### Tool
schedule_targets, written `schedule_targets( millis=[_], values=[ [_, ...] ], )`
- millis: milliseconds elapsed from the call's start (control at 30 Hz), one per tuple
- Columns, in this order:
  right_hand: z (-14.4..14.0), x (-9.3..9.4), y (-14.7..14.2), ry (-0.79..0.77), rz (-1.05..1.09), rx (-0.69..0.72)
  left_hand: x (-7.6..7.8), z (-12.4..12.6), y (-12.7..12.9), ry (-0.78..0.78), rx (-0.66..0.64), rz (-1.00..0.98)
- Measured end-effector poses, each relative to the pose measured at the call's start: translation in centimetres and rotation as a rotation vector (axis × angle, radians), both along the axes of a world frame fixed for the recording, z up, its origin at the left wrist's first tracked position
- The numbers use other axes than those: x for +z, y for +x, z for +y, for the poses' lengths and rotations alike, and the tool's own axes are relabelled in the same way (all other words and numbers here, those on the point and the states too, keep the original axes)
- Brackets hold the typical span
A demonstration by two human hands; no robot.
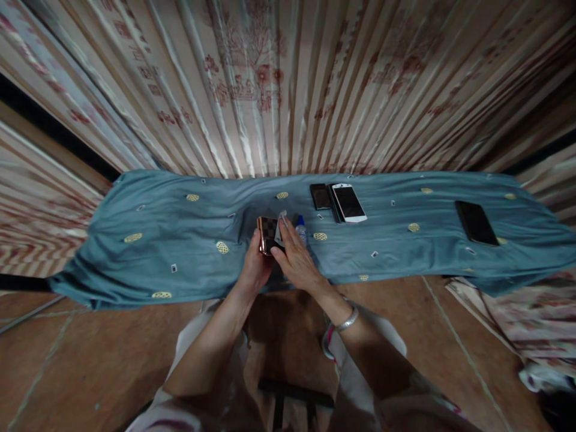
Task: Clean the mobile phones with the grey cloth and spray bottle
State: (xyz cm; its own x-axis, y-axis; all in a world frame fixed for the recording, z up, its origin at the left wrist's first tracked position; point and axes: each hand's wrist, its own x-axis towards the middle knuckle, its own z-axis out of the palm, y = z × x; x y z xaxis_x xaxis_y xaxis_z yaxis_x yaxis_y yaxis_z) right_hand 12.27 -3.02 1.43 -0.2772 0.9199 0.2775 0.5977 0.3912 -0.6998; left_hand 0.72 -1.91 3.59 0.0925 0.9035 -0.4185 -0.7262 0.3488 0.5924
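Note:
My left hand [257, 264] is closed around a small phone-like device [269, 228] with a brown checked face and a shiny copper-coloured edge. Over its right side lies my right hand [294, 257], its fingers pressing a crumpled white tissue [282, 217] against it. The thumb of that hand reaches over a dark part at the device's near end. Just beyond my right fingers is a small clear bottle [301, 227] with a blue cap, partly hidden by the hand.
A blue-green cloth [189, 228] with yellow patches covers the long table. Right of my hands lie a small dark phone [320, 197] and a white phone [349, 203] overlapping another dark one. A black phone [477, 223] rests farther right. A patterned curtain [252, 90] hangs behind.

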Motion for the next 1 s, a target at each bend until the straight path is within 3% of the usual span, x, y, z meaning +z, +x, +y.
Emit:
schedule_targets(
  millis=[200, 767, 1000],
  values=[
    [-0.5, -0.1, -0.4, -0.006, -0.034, 0.007, 0.1, 0.4, -0.5, -0.027, 0.078, 0.016],
    [-1.9, -0.3, -1.8, 0.085, -0.019, 0.102, 0.6, 1.2, -1.8, -0.058, 0.135, 0.099],
    [-2.1, 0.5, -1.9, 0.075, 0.047, 0.127, -0.4, 1.1, -1.6, -0.022, 0.139, 0.09]
  ],
)
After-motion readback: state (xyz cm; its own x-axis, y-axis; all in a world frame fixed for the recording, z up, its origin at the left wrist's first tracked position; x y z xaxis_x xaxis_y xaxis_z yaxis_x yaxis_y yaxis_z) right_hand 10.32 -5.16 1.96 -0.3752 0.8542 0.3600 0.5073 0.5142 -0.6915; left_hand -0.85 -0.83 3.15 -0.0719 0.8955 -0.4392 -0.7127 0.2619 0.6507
